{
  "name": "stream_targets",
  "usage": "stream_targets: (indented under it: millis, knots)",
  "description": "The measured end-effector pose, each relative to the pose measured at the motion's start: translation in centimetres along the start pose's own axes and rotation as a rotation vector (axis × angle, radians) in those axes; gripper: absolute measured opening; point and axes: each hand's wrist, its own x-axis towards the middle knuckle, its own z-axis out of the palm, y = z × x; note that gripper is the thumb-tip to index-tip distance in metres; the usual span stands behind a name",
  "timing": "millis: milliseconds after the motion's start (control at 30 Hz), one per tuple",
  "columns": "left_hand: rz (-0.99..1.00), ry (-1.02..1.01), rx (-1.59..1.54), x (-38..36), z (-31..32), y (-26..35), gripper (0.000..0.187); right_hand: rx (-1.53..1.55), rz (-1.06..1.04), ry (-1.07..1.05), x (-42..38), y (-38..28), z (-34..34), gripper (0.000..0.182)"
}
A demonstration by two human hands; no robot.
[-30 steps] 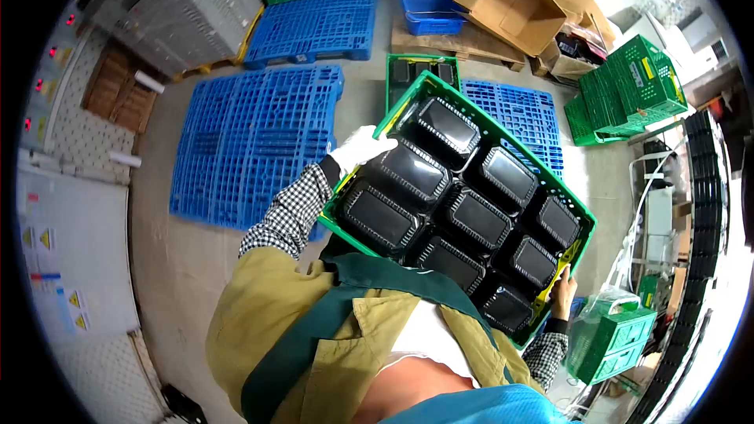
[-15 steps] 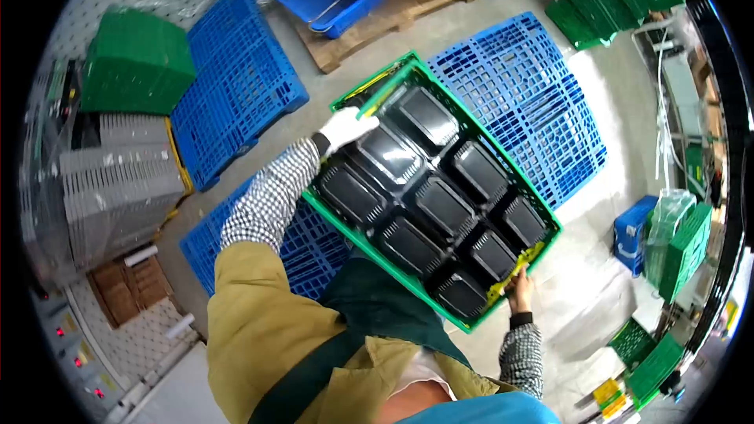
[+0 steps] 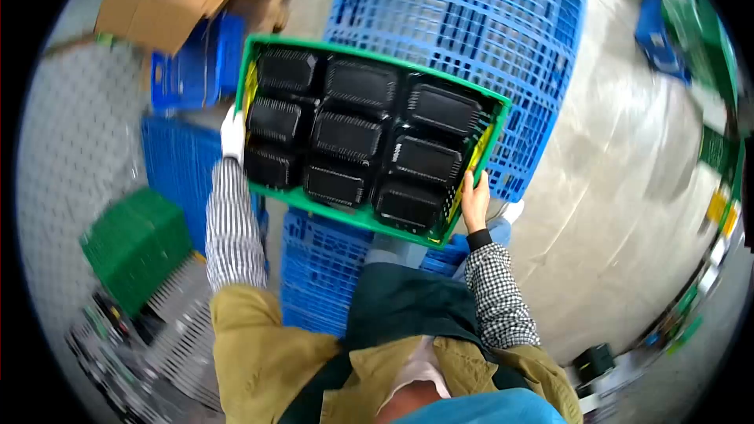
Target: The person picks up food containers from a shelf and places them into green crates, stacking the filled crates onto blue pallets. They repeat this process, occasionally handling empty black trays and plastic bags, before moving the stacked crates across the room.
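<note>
- As my body swings to the right, the green crate (image 3: 369, 221) turns with me, riding closer to square across my front than the steep slant of half a second ago.
- My left hand (image 3: 232, 135), in a white glove, grips the crate's left end; its fingertips are partly hidden, so how far they wrap I cannot tell.
- My bare right hand (image 3: 475, 202) clasps the opposite end, beside the yellow part (image 3: 471, 159) of the wall. Neither hand trades ends through the turn.
- Nine black containers (image 3: 346, 136) sit inside, three by three, holding their places; I judge the load is riding the swing steadily.
- Beyond the crate, a blue pallet (image 3: 503, 39) comes round from the right to the far side, and the crate overlaps its near part in my view.
- A cardboard box (image 3: 149, 12) and a blue bin (image 3: 192, 72) slide to the upper left, while a second crate's corner, peeking out half a second ago, no longer shows.
- Nearer me, another blue pallet (image 3: 322, 267) lies beside my dark apron (image 3: 416, 298). The crate's underside is out of sight, yet with both ends gripped I read a carry in progress, the load not set down.
</note>
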Motion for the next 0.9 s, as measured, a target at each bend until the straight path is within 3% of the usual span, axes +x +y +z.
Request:
stream_targets:
  millis: [67, 100, 133, 167, 200, 233, 267, 300, 333, 367, 433, 500, 600, 900]
  knots:
    - [0.069, 0.263, 0.43, -6.4, -0.1, 3.3, 0.047, 0.013, -0.03, 0.093, -0.8, 1.5, -2.4, 0.035]
    - [0.019, 0.444, 0.59, -10.7, 0.8, 1.9, 0.054, 0.002, -0.048, 0.125, -1.5, 2.9, -4.4, 0.038]
    - [-0.2, 0.504, 0.605, -8.8, -1.4, -3.3, 0.052, -0.011, -0.025, 0.148, -2.9, 0.5, 1.2, 0.039]
    - [-0.384, 0.403, 0.403, -10.5, -1.8, -6.4, 0.041, 0.034, 0.004, 0.145, -2.8, 0.2, 1.8, 0.041]
    - [-0.572, 0.181, 0.057, -13.3, -1.0, -8.8, 0.026, 0.031, -0.016, 0.152, -3.3, 0.1, 1.7, 0.041]
    - [-0.812, 0.132, -0.465, -16.4, 0.7, -10.7, 0.016, 0.024, -0.035, 0.149, -3.5, 0.1, 2.0, 0.041]
    - [-0.955, 0.061, -0.743, -19.6, 3.5, -6.2, 0.015, -0.102, -0.142, 0.253, -3.4, 0.9, 2.6, 0.038]
    - [-0.903, -0.059, -0.801, -20.9, 5.2, -7.1, 0.019, -0.069, -0.201, 0.264, -3.0, 0.7, 2.1, 0.035]
    - [-0.85, -0.023, -0.793, -21.2, 6.7, -9.4, 0.023, -0.044, -0.177, 0.236, -2.9, 1.2, 2.3, 0.033]
    - [-0.909, 0.124, -0.736, -22.4, 8.1, -4.3, 0.028, -0.014, -0.151, 0.192, -2.8, 1.8, 2.0, 0.032]
    - [-0.824, 0.118, -0.67, -22.1, 7.7, -5.1, 0.029, 0.042, -0.086, 0.124, -3.0, 1.4, 1.3, 0.03]
    - [-0.764, 0.08, -0.654, -21.9, 7.4, -6.3, 0.031, 0.04, -0.106, 0.187, -2.5, 1.7, 1.2, 0.028]
    - [-0.791, 0.164, -0.624, -22.7, 7.4, -5.9, 0.027, 0.099, -0.165, 0.229, -1.9, 1.4, 0.8, 0.024]
    - [-0.812, 0.213, -0.58, -22.4, 6.8, -5.2, 0.029, 0.14, -0.001, 0.135, -2.4, 0.2, 1.6, 0.022]
